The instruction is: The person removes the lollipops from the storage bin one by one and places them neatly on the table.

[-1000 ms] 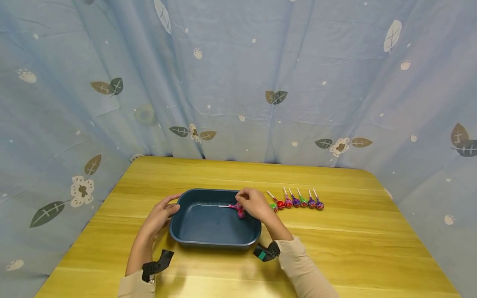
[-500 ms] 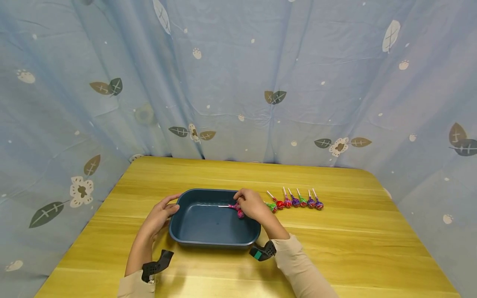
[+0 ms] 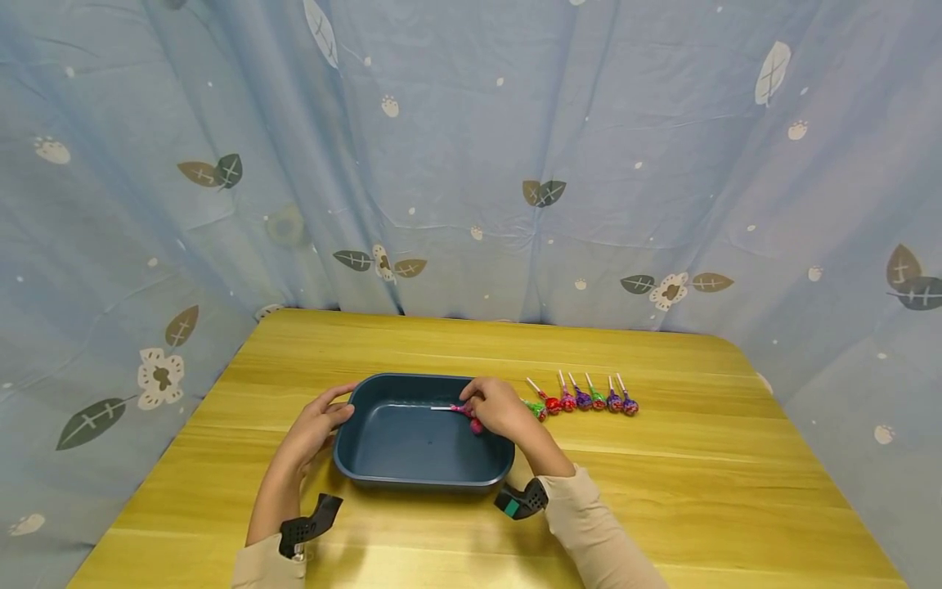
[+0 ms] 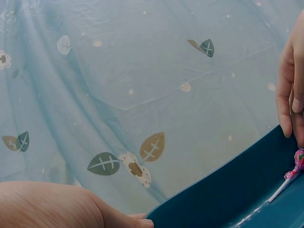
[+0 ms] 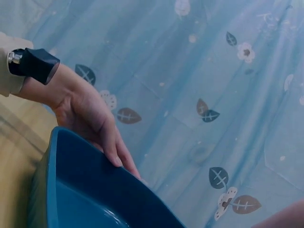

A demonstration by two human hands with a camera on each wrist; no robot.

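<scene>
My left hand (image 3: 315,427) grips the left wall of a dark blue plastic basin (image 3: 423,481), thumb over the rim and fingers outside, as the right wrist view shows. My right hand (image 3: 500,406) reaches over the basin's back right rim with its fingers pointing down inside. Beneath them on the basin floor lies a pink-wrapped lollipop (image 3: 459,408), its white stick pointing left. In the left wrist view, a fingertip meets or nearly meets this lollipop (image 4: 297,164). A second pink lollipop head (image 3: 477,426) shows below the fingers. My right hand hides its stick and any grip on it.
A row of several wrapped lollipops (image 3: 583,401), red, pink, purple and green, lies on the yellow wooden table (image 3: 677,458) right of the basin. A green one (image 3: 539,410) is nearest my right hand. A blue patterned curtain (image 3: 471,164) hangs behind the table.
My right hand shifts only slightly over the basin. The lower pink lollipop head is covered a little differently by it. My left hand and the basin stay nearly still.
</scene>
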